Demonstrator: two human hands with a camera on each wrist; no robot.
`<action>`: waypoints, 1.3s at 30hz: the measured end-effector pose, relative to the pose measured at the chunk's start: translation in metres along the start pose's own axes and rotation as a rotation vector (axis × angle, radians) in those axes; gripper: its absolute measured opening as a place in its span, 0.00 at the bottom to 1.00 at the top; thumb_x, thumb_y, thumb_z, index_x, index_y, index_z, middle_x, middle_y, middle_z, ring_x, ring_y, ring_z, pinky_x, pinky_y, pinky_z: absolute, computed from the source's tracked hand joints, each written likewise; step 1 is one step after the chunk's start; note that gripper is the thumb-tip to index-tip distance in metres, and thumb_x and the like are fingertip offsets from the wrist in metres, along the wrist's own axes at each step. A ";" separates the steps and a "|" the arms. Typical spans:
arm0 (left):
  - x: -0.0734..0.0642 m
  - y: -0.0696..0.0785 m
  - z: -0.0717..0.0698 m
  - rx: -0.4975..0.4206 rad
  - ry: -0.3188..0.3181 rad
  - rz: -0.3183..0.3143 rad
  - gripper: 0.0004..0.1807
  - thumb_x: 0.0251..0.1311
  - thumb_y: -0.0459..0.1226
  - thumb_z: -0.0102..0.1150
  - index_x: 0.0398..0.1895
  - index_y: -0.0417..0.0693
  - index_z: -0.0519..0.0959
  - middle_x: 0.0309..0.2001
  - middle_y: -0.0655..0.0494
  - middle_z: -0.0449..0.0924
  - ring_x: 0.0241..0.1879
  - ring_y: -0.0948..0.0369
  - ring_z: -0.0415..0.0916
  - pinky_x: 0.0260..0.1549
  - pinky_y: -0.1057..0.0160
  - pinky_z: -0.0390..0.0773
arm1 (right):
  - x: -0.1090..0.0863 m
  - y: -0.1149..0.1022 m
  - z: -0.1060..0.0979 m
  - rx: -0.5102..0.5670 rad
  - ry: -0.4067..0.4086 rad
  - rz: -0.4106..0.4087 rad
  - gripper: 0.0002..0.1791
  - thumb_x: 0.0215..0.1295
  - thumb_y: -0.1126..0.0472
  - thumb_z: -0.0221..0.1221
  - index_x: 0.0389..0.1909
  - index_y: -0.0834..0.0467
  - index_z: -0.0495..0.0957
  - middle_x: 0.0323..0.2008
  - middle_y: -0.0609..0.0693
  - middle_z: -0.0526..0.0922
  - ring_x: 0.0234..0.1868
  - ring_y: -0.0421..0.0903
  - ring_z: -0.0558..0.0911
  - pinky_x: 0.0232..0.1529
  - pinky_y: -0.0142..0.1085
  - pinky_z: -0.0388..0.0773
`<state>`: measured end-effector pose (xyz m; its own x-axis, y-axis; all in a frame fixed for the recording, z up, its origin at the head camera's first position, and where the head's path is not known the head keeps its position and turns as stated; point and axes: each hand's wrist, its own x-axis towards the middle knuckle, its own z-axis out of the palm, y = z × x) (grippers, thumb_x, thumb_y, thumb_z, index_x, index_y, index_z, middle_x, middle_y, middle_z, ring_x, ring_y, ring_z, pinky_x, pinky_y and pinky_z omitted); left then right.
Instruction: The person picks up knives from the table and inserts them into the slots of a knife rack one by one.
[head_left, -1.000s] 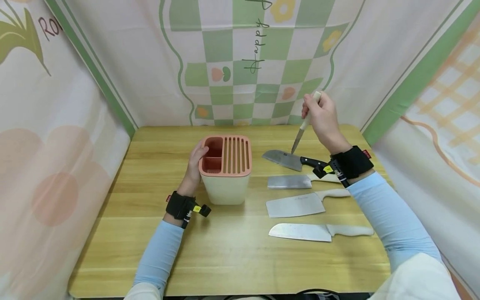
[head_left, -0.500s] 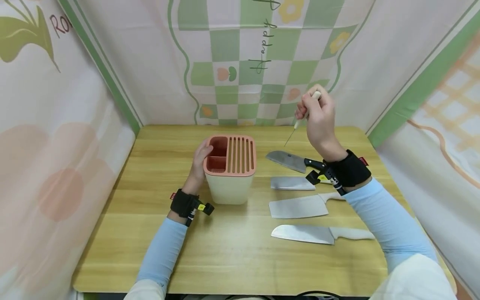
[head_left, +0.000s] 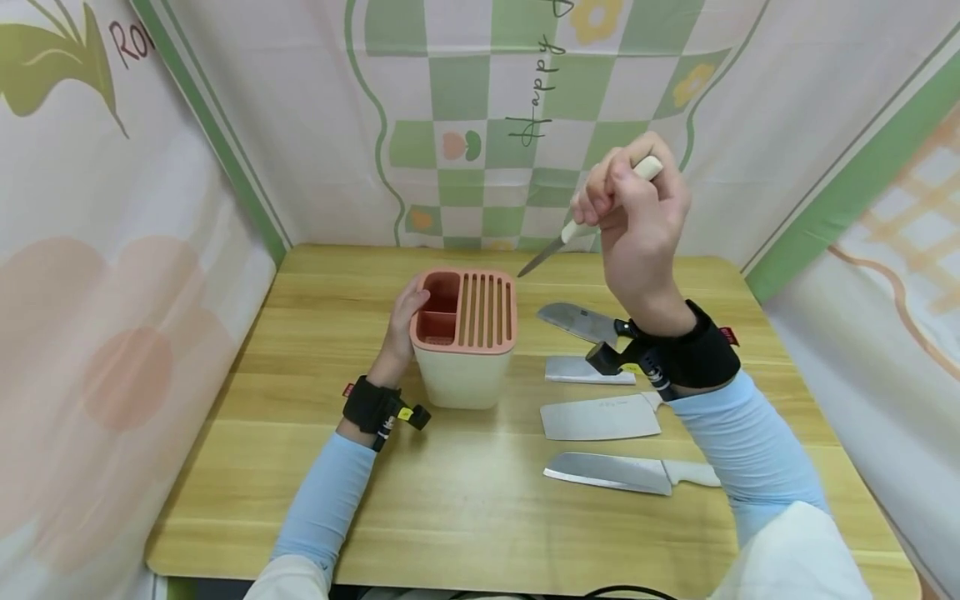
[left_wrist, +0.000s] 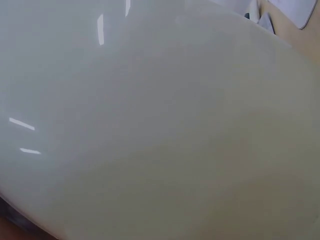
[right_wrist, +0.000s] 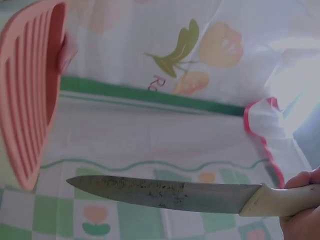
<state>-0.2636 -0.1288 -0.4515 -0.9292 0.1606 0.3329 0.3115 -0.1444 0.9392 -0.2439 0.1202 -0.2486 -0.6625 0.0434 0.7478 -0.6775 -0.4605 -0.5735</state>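
A cream knife holder with a pink slotted top stands on the table. My left hand grips its left side, thumb over the rim by the two open compartments. In the left wrist view the holder's glossy wall fills nearly everything. Raised behind the other knives, my right hand holds a small knife by its cream handle. The blade slants down leftward, its tip just beyond the top's far right corner. Dark specks mark this knife's blade in the right wrist view.
Right of the holder lie a black-handled knife, a small cleaver, a larger cleaver and a white-handled knife, blades toward the left. The right forearm passes over some handles. A printed curtain rises behind the wooden table.
The right hand has lifted the small knife and turned it, swinging the tip left from over the black-handled knife toward the holder. The left hand keeps its grip on the holder.
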 end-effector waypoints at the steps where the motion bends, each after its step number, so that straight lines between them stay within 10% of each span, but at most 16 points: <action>1: 0.000 0.000 0.000 0.001 -0.001 -0.001 0.36 0.68 0.52 0.39 0.71 0.37 0.68 0.60 0.50 0.76 0.58 0.57 0.75 0.54 0.65 0.80 | -0.001 -0.001 0.005 0.009 -0.008 0.003 0.10 0.69 0.69 0.43 0.26 0.63 0.63 0.18 0.51 0.66 0.20 0.46 0.64 0.26 0.35 0.70; 13: 0.001 0.002 -0.002 -0.012 0.006 0.002 0.35 0.68 0.51 0.40 0.70 0.36 0.68 0.57 0.56 0.77 0.56 0.59 0.75 0.53 0.66 0.81 | -0.022 0.009 0.036 0.039 -0.151 -0.010 0.09 0.69 0.70 0.43 0.27 0.65 0.64 0.21 0.51 0.67 0.22 0.46 0.66 0.30 0.37 0.73; 39: -0.001 0.002 0.001 0.019 0.010 0.004 0.35 0.70 0.51 0.38 0.69 0.36 0.68 0.58 0.49 0.76 0.55 0.58 0.74 0.51 0.67 0.80 | -0.048 0.054 0.032 -0.210 -0.340 0.048 0.13 0.71 0.65 0.44 0.35 0.74 0.67 0.28 0.48 0.73 0.27 0.44 0.73 0.32 0.33 0.76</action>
<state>-0.2618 -0.1281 -0.4501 -0.9300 0.1503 0.3354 0.3184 -0.1264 0.9395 -0.2389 0.0643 -0.3045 -0.5756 -0.2858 0.7662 -0.7220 -0.2624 -0.6402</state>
